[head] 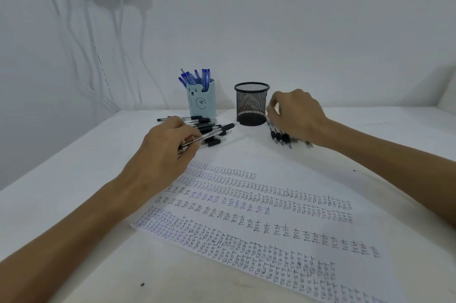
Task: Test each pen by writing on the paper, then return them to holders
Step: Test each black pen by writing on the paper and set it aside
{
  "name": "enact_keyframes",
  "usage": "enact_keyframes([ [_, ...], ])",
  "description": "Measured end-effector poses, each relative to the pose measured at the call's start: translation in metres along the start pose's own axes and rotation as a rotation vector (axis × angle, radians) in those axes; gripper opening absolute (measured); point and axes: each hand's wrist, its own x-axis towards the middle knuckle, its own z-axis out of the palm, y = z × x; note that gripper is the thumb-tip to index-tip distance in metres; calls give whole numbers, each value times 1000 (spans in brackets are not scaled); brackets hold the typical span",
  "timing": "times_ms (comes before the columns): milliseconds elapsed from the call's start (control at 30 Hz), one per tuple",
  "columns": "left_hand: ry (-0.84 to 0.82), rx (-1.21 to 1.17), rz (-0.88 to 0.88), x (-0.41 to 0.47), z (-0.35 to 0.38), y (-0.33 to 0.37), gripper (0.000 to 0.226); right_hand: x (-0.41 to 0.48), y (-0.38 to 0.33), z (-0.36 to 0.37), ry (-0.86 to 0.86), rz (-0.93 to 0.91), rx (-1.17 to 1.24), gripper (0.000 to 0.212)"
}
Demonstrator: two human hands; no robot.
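A sheet of paper [259, 223] covered in rows of the handwritten word "test" lies on the table in front of me. My left hand [167, 147] pinches a clear black-capped pen [217, 132] over a loose pile of black pens [209, 127]. Behind the pile stands a light blue bear holder [202, 102] filled with blue pens [196, 77]. To its right is a black mesh holder [251, 104] that looks empty. My right hand [296, 115] grips a bunch of black pens [281, 136] lying on the table beside the mesh holder.
The white table [74, 216] meets a white wall at the back. White cables [91, 38] hang from a socket at the upper left. Two small dark specks sit on the table surface.
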Motion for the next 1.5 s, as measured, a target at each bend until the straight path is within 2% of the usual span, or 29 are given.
enact_keyframes([
  [100,12,-61,10,0,-2,4,20,-13,-27,-6,102,-298,120,26],
  [200,50,-189,-21,0,-4,12,24,-27,-53,-8,34,-561,180,43],
  [267,63,-264,-38,0,-4,17,30,-34,-66,-2,-17,-655,151,39],
  [333,72,-299,-26,-1,-4,20,33,-38,-75,2,-21,-721,156,25],
  [400,68,-331,-1,-2,-5,20,32,-42,-77,2,-36,-724,179,19],
  [433,59,-338,23,-3,-6,20,29,-44,-77,0,-44,-698,186,22],
  [533,5,-298,101,-6,-9,21,20,-47,-69,-3,-36,-546,152,56],
  [600,-38,-289,114,-7,-9,21,20,-47,-65,-4,17,-484,148,70],
  [700,-95,-254,144,-8,-7,19,17,-45,-60,-8,50,-504,300,61],
  [833,-252,-180,287,-8,-6,15,17,-47,-53,-18,19,-492,493,51],
  [900,-340,-158,356,-8,-5,18,19,-50,-49,-20,7,-404,571,42],
  [967,-407,-134,380,-9,-6,22,27,-53,-44,-19,-32,-261,753,37],
  [1033,-452,-100,394,-11,-7,26,36,-54,-41,-21,-58,-74,998,44],
  [1100,-481,-88,398,-11,-7,27,45,-54,-36,-25,-110,103,1077,59],
  [1200,-505,-109,382,-9,-7,28,50,-56,-31,-28,-306,281,1178,73],
  [1267,-510,-109,377,-10,-8,28,50,-61,-31,-27,-387,314,1243,65],
  [1367,-516,-112,375,-10,-8,29,50,-67,-33,-22,-419,347,1269,48],
  [1433,-518,-113,376,-10,-7,29,49,-70,-36,-24,-468,414,1301,51],
  [1500,-520,-115,379,-9,-7,29,49,-72,-39,-28,-533,395,1346,56],
])
